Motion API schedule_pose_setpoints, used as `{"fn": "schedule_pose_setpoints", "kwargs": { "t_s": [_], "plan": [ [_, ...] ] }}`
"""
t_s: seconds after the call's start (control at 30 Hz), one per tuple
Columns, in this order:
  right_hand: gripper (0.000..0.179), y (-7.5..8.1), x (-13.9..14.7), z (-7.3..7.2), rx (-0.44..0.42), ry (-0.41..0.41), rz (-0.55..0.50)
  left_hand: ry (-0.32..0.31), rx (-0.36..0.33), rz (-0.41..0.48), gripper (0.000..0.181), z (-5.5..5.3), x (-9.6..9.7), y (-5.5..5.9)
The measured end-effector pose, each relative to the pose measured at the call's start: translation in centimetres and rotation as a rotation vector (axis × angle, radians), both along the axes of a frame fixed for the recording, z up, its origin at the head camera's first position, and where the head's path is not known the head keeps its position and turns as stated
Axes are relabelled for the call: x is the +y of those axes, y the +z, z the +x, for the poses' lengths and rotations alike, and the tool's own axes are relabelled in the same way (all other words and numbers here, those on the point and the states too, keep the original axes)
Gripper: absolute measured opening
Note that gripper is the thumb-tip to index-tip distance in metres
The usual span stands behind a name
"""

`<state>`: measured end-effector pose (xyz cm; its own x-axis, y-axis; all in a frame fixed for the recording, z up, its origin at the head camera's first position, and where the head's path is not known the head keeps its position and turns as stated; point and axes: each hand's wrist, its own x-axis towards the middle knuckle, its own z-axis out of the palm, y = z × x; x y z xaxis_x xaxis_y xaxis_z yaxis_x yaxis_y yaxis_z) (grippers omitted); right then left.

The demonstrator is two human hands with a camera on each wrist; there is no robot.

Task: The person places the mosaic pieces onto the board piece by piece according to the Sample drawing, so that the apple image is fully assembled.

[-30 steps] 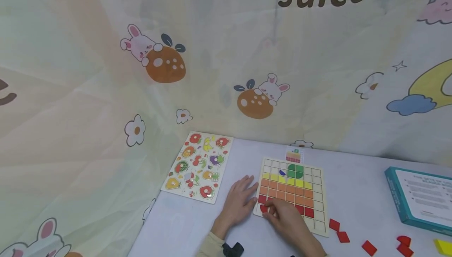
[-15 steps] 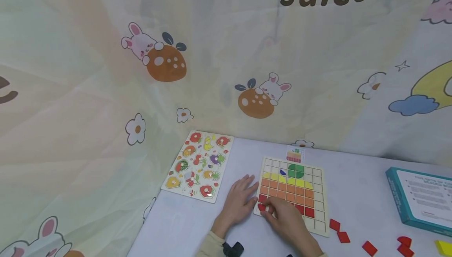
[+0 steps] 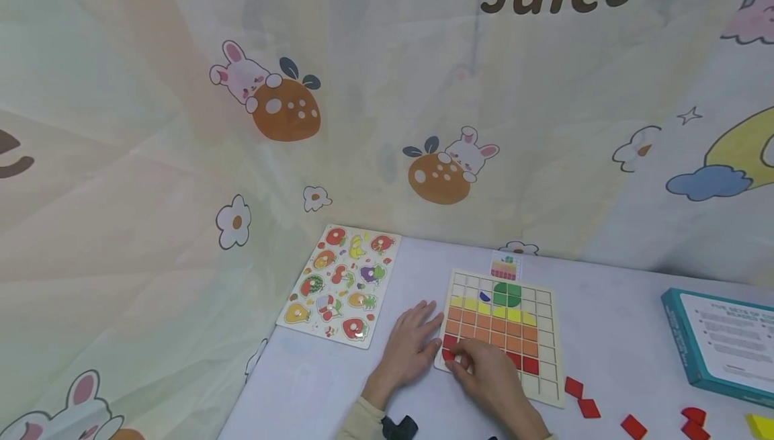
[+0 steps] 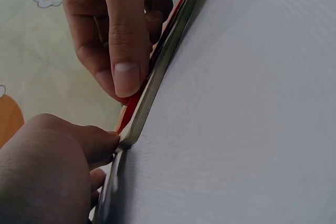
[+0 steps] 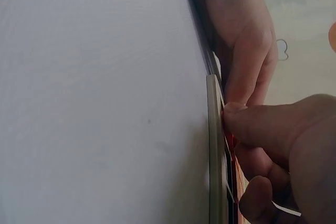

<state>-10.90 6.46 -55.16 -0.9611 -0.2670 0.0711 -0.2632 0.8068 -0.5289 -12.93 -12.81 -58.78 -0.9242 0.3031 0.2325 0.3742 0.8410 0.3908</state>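
Note:
A wooden grid board (image 3: 550, 386) lies on the table with rows of yellow, orange and red tiles, plus green pieces (image 3: 506, 294) and a small blue piece (image 3: 484, 297) near the top. My right hand (image 3: 488, 376) pinches a red tile (image 3: 447, 355) with rounded edge at the board's lower left corner cell, thumb and fingertips right on it. In the left wrist view the red tile (image 4: 128, 114) shows below the right thumb. My left hand (image 3: 408, 346) lies with extended fingers beside the board's left edge, thumb tip at the rim.
Left of the hands lies a fruit puzzle board (image 3: 338, 285). A small pattern card (image 3: 505, 267) sits behind the grid board. Loose red tiles (image 3: 633, 426) are scattered at the right, near a yellow piece (image 3: 760, 426). A teal box (image 3: 719, 346) stands farther right.
The rounded red tile has shifted slightly left into the corner cell, my right fingertips moving with it. My left hand stays in place.

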Motion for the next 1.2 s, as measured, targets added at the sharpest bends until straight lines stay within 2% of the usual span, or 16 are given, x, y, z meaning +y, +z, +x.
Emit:
{"fn": "schedule_pose_setpoints", "kwargs": {
  "t_s": [0.33, 0.7, 1.2],
  "plan": [
    [0.015, 0.05, -0.35, -0.04, 0.004, -0.029, 0.038, -0.002, 0.008, -0.003, 0.049, 0.02, -0.04, -0.23],
    [0.019, -0.35, -0.25, -0.15, 0.023, -0.04, 0.015, -0.001, 0.006, -0.007, 0.049, -0.05, -0.03, -0.14],
    [0.023, -0.21, 0.35, 0.42, -0.039, -0.012, -0.019, 0.003, 0.021, -0.006, 0.049, -0.11, -0.01, -0.3]
  ]
}}
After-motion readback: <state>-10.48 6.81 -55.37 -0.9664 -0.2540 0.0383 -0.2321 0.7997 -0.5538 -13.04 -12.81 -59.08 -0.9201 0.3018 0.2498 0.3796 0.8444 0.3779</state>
